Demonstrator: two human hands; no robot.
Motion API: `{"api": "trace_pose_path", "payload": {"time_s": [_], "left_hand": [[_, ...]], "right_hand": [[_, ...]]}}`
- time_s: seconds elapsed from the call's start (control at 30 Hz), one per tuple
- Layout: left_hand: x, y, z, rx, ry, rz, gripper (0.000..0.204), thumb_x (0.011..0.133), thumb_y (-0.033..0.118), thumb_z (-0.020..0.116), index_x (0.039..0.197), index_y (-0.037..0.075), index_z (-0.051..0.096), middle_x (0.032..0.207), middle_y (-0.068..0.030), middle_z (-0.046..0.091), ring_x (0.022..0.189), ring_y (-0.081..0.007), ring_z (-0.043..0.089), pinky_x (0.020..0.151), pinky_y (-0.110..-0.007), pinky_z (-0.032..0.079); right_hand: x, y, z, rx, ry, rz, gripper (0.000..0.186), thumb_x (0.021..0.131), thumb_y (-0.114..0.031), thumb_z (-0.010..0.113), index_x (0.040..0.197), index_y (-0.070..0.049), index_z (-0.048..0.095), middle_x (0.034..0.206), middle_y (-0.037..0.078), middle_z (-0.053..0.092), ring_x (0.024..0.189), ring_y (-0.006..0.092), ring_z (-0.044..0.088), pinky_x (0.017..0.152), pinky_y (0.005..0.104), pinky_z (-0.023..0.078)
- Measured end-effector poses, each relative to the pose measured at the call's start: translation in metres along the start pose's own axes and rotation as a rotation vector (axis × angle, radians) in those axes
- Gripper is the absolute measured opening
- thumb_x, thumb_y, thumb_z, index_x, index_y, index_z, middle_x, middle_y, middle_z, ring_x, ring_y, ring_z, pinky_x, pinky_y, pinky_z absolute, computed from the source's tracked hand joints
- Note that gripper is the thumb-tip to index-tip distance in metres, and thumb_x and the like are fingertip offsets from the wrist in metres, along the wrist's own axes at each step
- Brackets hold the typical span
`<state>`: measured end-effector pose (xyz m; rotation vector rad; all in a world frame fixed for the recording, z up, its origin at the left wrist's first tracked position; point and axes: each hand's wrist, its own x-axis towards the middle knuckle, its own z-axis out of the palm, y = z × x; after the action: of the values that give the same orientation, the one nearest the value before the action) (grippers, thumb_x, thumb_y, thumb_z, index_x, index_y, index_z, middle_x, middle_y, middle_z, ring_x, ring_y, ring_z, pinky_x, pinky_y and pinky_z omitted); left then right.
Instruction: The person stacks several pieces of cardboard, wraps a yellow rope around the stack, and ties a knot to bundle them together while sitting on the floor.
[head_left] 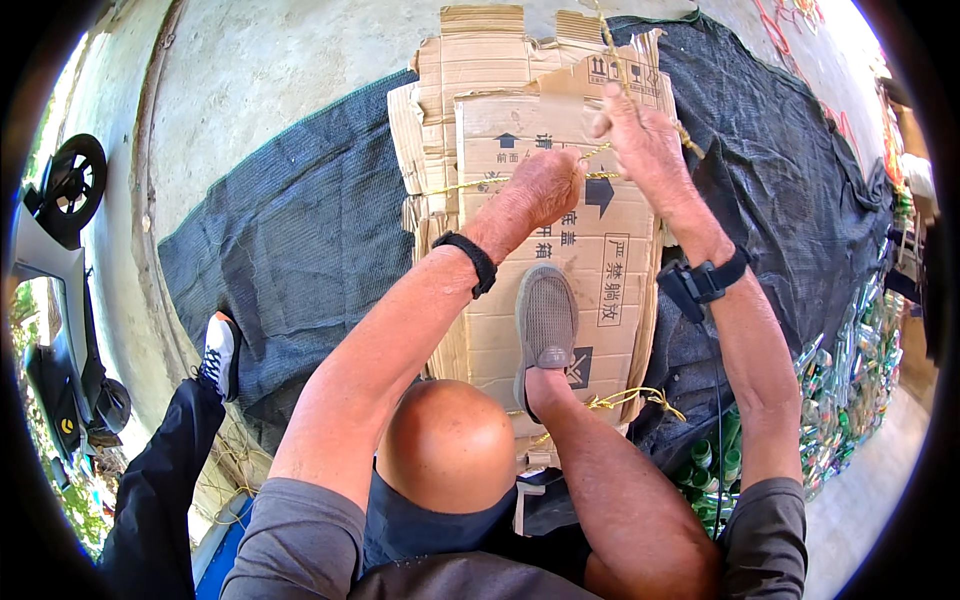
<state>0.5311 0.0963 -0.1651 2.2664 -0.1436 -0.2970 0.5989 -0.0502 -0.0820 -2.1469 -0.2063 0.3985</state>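
Note:
A stack of flattened brown cardboard (480, 140) lies in front of me, with a thin yellow rope (455, 187) running across its upper part. My left hand (545, 188) is closed around this rope near the middle of the stack. Just right of it and farther away, my right hand (645, 140) grips the rope too, thumb raised; a loose length extends up past the stack's far edge. My foot in a grey-brown slip-on shoe (547, 315) presses on the cardboard. Nearer to me, a second yellow rope (655, 398) crosses the stack, with a knot and loose ends at its right.
Black mesh sheeting (300, 200) spreads beneath the cardboard over a concrete floor (270, 50). Many glass bottles (850, 400) are heaped at the right. Another person's shoe (218, 355) stands at the left, near a parked scooter (55, 280). Red cord (780, 35) lies at the far right.

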Motion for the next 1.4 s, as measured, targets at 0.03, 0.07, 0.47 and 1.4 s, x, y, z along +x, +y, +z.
{"api": "trace_pose_path", "payload": {"time_s": [0.03, 0.07, 0.47, 1.4], "left_hand": [[0.0, -0.002, 0.002, 0.0, -0.004, 0.007, 0.027, 0.104, 0.025, 0.049, 0.102, 0.0, 0.061, 0.085, -0.0269, 0.067, 0.088, -0.0457, 0.068, 0.077, -0.052, 0.053], [0.0, -0.001, 0.003, -0.001, -0.012, 0.015, 0.028, 0.103, 0.026, 0.05, 0.103, 0.0, 0.061, 0.086, -0.0274, 0.067, 0.09, -0.0456, 0.068, 0.078, -0.053, 0.053], [0.018, -0.025, 0.019, -0.116, 0.071, 0.256, 0.035, 0.1, 0.026, 0.06, 0.125, 0.001, 0.058, 0.113, -0.021, 0.067, 0.106, -0.0354, 0.065, 0.091, -0.044, 0.052], [0.017, -0.012, -0.008, -0.447, -0.076, -0.152, 0.049, 0.103, 0.043, 0.056, 0.105, -0.003, 0.074, 0.086, -0.0116, 0.073, 0.082, -0.0189, 0.066, 0.076, -0.036, 0.054]], "right_hand": [[0.0, -0.008, 0.007, 0.028, -0.028, 0.017, 0.07, 0.102, -0.064, 0.047, 0.086, -0.001, 0.073, 0.073, 0.011, 0.066, 0.076, 0.0223, 0.063, 0.073, 0.0376, 0.05], [0.0, -0.015, 0.013, 0.055, -0.053, 0.037, 0.07, 0.102, -0.063, 0.046, 0.086, 0.0, 0.073, 0.075, 0.012, 0.068, 0.078, 0.0246, 0.065, 0.075, 0.0394, 0.051], [0.01, -0.009, 0.038, 0.036, -0.155, -0.276, 0.059, 0.098, -0.056, 0.058, 0.101, 0.002, 0.069, 0.078, 0.008, 0.065, 0.079, 0.0203, 0.063, 0.074, 0.0353, 0.052], [-0.021, 0.077, 0.015, -0.177, -0.152, -0.248, 0.023, 0.1, -0.026, 0.066, 0.105, -0.004, 0.068, 0.085, 0.02, 0.068, 0.076, 0.031, 0.066, 0.071, 0.0408, 0.051]]}}
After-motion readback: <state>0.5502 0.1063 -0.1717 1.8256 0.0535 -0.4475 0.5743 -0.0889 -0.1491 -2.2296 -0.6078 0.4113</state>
